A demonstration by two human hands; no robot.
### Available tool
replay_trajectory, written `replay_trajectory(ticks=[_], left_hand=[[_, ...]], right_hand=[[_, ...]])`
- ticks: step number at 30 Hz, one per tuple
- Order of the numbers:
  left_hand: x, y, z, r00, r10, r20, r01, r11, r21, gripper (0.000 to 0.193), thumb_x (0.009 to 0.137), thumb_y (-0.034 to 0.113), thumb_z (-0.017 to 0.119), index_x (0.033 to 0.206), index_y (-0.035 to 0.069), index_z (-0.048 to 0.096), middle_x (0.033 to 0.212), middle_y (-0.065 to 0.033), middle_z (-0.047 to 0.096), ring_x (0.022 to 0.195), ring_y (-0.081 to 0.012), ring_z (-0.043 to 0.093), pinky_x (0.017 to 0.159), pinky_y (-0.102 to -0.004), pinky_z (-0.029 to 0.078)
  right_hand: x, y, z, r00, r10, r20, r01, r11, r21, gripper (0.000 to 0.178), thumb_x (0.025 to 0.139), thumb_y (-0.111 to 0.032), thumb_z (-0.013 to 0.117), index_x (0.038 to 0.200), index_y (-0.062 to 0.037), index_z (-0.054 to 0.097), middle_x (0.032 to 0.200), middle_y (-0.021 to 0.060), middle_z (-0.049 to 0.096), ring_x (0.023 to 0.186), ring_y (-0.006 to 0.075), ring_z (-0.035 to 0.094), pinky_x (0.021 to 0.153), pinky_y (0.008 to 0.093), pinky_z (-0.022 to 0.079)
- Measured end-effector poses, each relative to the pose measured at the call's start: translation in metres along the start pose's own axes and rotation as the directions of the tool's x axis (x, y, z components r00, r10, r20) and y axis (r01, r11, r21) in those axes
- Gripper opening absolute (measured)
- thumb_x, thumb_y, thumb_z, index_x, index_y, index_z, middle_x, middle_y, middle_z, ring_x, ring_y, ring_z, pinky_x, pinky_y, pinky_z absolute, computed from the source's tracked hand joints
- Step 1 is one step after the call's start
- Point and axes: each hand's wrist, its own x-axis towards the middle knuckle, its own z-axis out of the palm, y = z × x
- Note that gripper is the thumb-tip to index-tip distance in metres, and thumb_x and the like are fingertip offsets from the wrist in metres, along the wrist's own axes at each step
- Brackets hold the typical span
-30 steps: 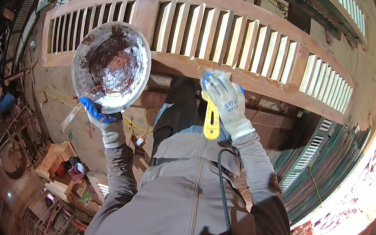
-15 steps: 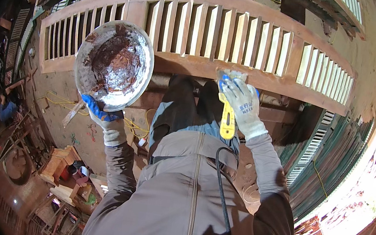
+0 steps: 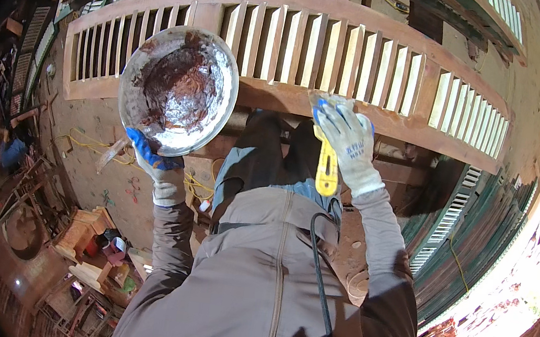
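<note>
My left hand [image 3: 155,162], in a white glove with blue fingers, grips the near rim of a round metal bowl [image 3: 224,105]. Reddish-brown paste [image 3: 194,83] is smeared over the bowl's inside. Below the bowl's left edge, a pale flat stick-like piece [image 3: 111,154] shows; I cannot tell whether the hand holds it. My gloved right hand [image 3: 347,141] is closed around a yellow-handled putty knife [image 3: 328,169]. The knife's blade, partly hidden by the fingers, lies over the near rail of a wooden louvered shutter [image 3: 279,95].
The shutter lies crosswise in front of me, its slats angled. Green shutters [image 3: 446,217] are stacked at the right. A yellow cord [image 3: 81,143] runs over the ground at the left. Wooden furniture pieces [image 3: 83,233] stand at the lower left, and another shutter frame [image 3: 504,22] is beyond.
The bowl in my left hand has shifted a little to the right and closer to the putty knife. My right hand stays near the shutter's near rail, its fingers slightly turned.
</note>
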Motion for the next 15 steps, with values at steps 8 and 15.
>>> replay_trajectory(ticks=[8,15], left_hand=[[0.005,-0.003,0.002,0.995,-0.044,-0.084,0.039,0.998,-0.054,0.064,0.106,0.042,0.04,0.154,0.002,0.027,0.156,-0.0148,0.033,0.139,-0.0285,0.04,0.116,-0.046,0.035],[0.012,-0.021,-0.017,0.991,-0.001,-0.136,-0.001,1.0,-0.017,0.062,0.106,0.043,0.04,0.152,0.003,0.031,0.154,-0.0148,0.037,0.137,-0.0294,0.043,0.114,-0.0469,0.037]], right_hand=[[-0.01,-0.002,0.006,0.988,-0.022,0.154,0.022,1.0,0.003,0.042,0.091,-0.024,0.053,0.132,-0.0231,0.059,0.138,-0.0051,0.057,0.129,0.0172,0.048,0.1,0.0385,0.039],[-0.005,0.005,0.032,0.977,0.197,0.081,-0.208,0.791,0.575,0.044,0.09,-0.019,0.052,0.134,-0.0161,0.057,0.144,0.0001,0.052,0.131,0.0182,0.049,0.105,0.0377,0.038]])
